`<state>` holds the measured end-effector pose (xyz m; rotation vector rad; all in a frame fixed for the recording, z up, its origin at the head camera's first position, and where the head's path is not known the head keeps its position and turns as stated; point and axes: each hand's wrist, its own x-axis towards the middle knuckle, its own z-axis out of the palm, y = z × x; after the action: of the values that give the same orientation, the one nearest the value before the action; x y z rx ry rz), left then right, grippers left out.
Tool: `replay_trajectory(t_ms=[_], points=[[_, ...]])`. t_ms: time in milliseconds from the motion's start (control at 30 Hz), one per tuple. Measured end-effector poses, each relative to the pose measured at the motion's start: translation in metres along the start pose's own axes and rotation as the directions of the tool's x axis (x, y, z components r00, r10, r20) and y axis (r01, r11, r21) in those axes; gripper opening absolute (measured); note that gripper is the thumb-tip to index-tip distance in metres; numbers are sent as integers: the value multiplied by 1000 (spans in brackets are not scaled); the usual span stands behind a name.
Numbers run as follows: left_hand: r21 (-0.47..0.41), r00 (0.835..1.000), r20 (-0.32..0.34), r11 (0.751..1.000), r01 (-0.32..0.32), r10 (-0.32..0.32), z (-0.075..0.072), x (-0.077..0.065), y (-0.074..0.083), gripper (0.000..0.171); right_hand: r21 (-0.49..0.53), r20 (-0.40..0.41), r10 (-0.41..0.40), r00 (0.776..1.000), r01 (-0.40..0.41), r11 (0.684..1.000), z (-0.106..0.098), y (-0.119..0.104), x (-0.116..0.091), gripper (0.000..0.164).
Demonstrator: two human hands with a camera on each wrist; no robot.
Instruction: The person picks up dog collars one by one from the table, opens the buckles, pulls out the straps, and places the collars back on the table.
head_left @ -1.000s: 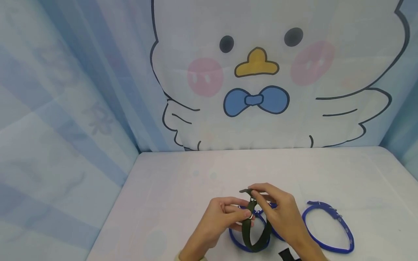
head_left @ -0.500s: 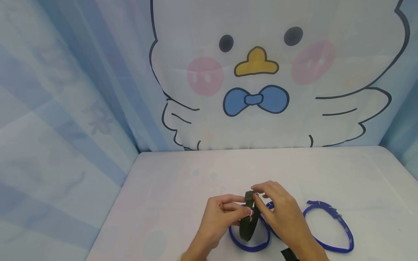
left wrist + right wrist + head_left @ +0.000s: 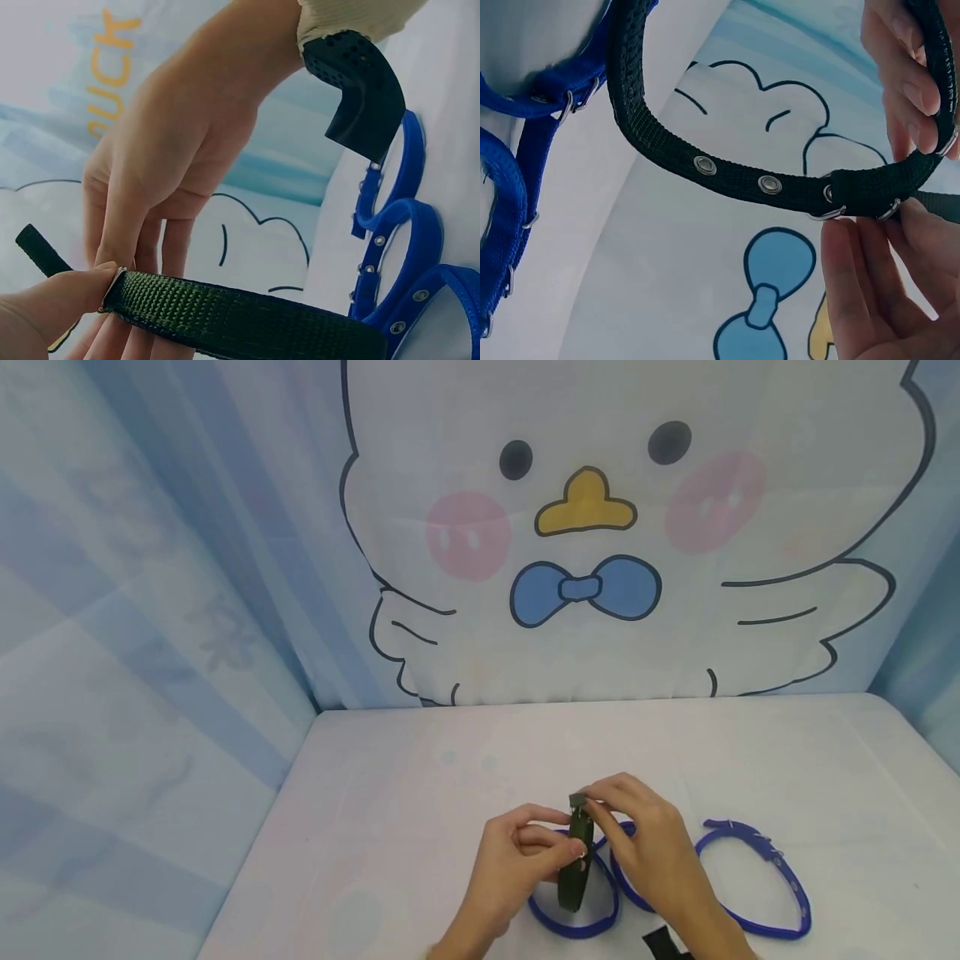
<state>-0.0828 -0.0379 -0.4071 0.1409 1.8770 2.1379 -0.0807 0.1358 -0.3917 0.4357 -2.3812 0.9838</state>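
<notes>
A dark green webbing collar (image 3: pixel 573 881), closed in a loop, is held up above the table between both hands. Metal eyelets and a buckle show on the collar (image 3: pixel 739 180) in the right wrist view. My left hand (image 3: pixel 517 860) pinches one side of the band near a metal ring, thumb on top. At the upper end, fingers of my right hand (image 3: pixel 645 835) pinch the collar by the buckle, where a loose strap end sticks out. Directly behind and below the hands lie two blue collars, a left one (image 3: pixel 573 932) and a middle one (image 3: pixel 633 900), partly covered.
A third blue collar (image 3: pixel 804 893) lies in a loop on the white-covered table (image 3: pixel 390 827), right of the hands. A black mount (image 3: pixel 367 97) sits at the right wrist. Behind the table hangs a curtain (image 3: pixel 465 643) with a printed duck.
The green collar has turned from an open loop facing the camera to a narrow edge-on view. Both hands have stayed on it with small shifts.
</notes>
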Motion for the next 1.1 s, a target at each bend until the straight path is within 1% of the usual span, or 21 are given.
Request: replay_trajectory(t_ms=[167,267,433,533,667,867,1033,1100], points=[[0,1000,7,1000,-3,3,1,-1,0,35,93,14,26,1000,-27,995,1,2,0,24],[3,1000,16,1000,-15,15,1,-2,1,37,136,27,43,999,-46,990,1,3,0,20],[62,998,34,997,-53,51,1,-4,3,36,205,42,80,996,-87,975,0,2,1,15],[123,996,45,989,-87,82,0,-4,3,35,217,37,112,993,-118,969,0,1,1,12],[172,992,61,977,-123,114,-1,-3,1,34,203,34,149,988,-152,967,-1,0,1,10],[184,988,92,972,-143,128,-2,-2,0,32,216,52,162,985,-170,962,0,0,1,11],[179,986,117,975,-135,115,-3,0,1,30,231,58,149,987,-159,960,-1,0,2,14],[183,986,121,974,-137,116,-4,0,1,29,232,58,147,987,-156,960,0,1,2,13]])
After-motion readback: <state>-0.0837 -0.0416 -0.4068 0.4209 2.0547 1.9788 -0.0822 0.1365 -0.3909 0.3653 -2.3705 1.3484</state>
